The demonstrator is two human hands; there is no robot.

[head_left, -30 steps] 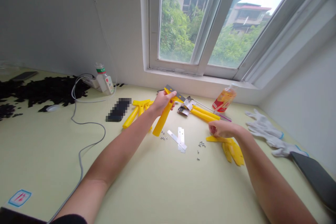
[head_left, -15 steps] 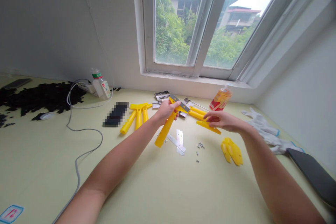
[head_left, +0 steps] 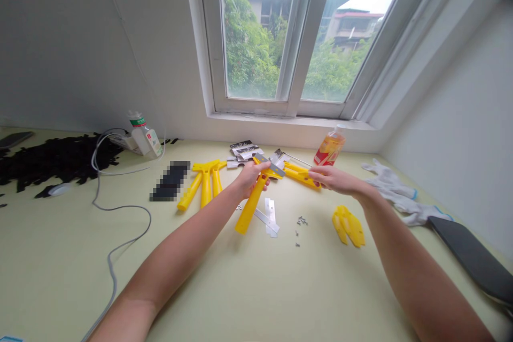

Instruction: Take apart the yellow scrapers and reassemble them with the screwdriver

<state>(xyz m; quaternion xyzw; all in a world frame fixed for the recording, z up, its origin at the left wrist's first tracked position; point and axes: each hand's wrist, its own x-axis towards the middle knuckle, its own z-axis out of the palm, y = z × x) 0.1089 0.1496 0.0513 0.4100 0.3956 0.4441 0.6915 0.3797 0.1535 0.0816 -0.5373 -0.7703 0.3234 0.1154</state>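
Observation:
My left hand [head_left: 248, 177] is closed around a yellow scraper [head_left: 251, 207], its handle slanting down toward me. A grey metal blade [head_left: 276, 168] lies across the scraper's head under my thumb. To the right, my right hand [head_left: 334, 178] pinches a yellow plastic plate [head_left: 305, 172], mostly hidden by the fingers and seen nearly edge-on. Yellow scraper handles [head_left: 294, 176] lie just behind it. Between my hands and nearer to me are small screws [head_left: 301, 220] and flat metal blades [head_left: 271, 216]. More yellow plates [head_left: 349, 226] rest below my right wrist.
Several yellow scraper handles [head_left: 206, 184] lie at left beside a pixelated dark patch [head_left: 170, 181]. Behind are printed packets [head_left: 244, 149] and an orange drink bottle [head_left: 329, 148]. White gloves [head_left: 390, 184] and a dark phone-like slab [head_left: 473, 259] are at right; a grey cable [head_left: 132, 207] crosses the left.
My right hand has closed in more tightly, and the yellow plate has turned from a broad view to nearly edge-on. The left hand still grips the scraper, its head slightly lower. The whole view has shifted a little.

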